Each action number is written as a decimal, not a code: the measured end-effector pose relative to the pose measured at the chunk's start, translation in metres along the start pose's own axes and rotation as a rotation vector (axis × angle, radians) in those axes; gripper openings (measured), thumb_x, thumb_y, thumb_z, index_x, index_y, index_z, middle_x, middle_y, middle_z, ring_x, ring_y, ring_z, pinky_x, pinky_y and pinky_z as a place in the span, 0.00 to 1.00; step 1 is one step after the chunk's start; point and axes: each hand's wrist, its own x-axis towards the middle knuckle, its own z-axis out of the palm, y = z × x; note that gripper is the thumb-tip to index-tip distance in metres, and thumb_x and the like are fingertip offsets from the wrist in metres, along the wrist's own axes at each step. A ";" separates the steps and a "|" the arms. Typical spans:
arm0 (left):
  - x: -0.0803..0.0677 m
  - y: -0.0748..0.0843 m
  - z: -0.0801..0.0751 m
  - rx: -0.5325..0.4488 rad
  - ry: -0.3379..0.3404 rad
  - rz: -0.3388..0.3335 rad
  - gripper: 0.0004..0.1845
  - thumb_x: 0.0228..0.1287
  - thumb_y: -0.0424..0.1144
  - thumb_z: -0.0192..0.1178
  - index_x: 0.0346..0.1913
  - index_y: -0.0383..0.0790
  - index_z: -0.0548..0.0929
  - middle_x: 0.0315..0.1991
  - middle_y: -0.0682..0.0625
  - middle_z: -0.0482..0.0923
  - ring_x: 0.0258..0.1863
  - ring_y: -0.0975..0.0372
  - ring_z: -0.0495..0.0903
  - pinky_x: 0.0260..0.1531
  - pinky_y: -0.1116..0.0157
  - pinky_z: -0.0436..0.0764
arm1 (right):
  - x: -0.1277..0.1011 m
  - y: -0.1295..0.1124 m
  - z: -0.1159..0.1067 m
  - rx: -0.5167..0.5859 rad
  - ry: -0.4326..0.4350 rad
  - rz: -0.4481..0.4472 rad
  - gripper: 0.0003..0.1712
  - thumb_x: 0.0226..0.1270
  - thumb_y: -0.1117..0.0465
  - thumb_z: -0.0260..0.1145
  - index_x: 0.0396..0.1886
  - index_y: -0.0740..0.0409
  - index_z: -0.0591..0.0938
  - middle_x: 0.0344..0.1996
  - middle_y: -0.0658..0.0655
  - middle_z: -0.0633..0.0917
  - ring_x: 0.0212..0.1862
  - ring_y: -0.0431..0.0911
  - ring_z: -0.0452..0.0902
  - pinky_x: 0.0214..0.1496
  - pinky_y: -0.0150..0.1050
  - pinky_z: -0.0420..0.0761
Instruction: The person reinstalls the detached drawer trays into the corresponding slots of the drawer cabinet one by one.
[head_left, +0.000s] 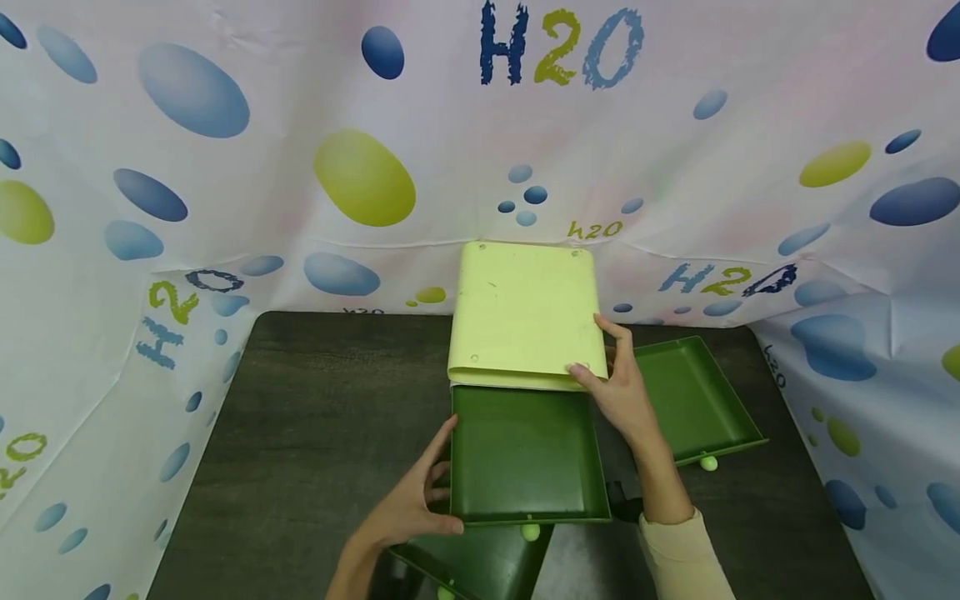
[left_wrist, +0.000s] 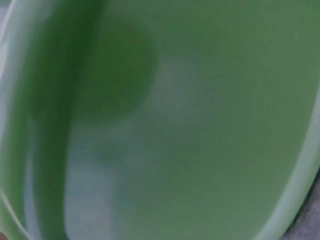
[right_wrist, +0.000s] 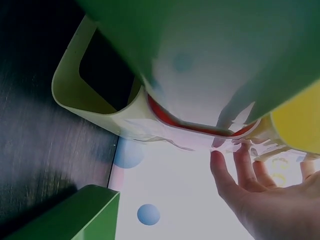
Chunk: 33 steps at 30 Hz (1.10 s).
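Observation:
A small drawer unit with a pale yellow top stands at the back of the table. From its front sticks out a dark green drawer with a round light green knob. My left hand grips the drawer at its front left corner, thumb at the front and fingers along the side. My right hand holds the unit's right side, thumb on the top's front edge. In the right wrist view the drawer enters a red-lined middle tier, above an open cream bottom tier. Blurred green fills the left wrist view.
Another green drawer lies on the dark table to the right of the unit. A further green drawer lies at the front, partly under the held one. A white printed sheet hangs behind and along both sides.

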 end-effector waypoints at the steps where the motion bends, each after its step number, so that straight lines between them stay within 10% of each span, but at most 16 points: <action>1: 0.000 0.000 0.000 -0.012 0.009 0.003 0.61 0.60 0.36 0.72 0.80 0.66 0.36 0.80 0.49 0.28 0.70 0.40 0.60 0.57 0.47 0.76 | 0.000 0.000 0.000 -0.003 -0.001 -0.001 0.43 0.69 0.70 0.64 0.76 0.64 0.51 0.68 0.75 0.60 0.62 0.65 0.68 0.41 0.32 0.77; 19: 0.001 -0.006 0.007 0.145 0.240 0.165 0.43 0.64 0.28 0.66 0.78 0.48 0.58 0.77 0.43 0.53 0.64 0.52 0.73 0.43 0.55 0.85 | 0.007 0.036 -0.004 0.011 0.004 0.002 0.45 0.70 0.68 0.65 0.78 0.53 0.50 0.74 0.67 0.55 0.68 0.63 0.63 0.44 0.32 0.77; 33: 0.008 -0.009 0.007 0.157 0.360 0.189 0.31 0.62 0.29 0.68 0.68 0.41 0.72 0.76 0.36 0.53 0.59 0.43 0.76 0.34 0.55 0.86 | 0.000 -0.004 -0.002 -0.026 -0.022 0.006 0.43 0.71 0.69 0.62 0.77 0.64 0.49 0.70 0.75 0.56 0.64 0.67 0.65 0.43 0.32 0.76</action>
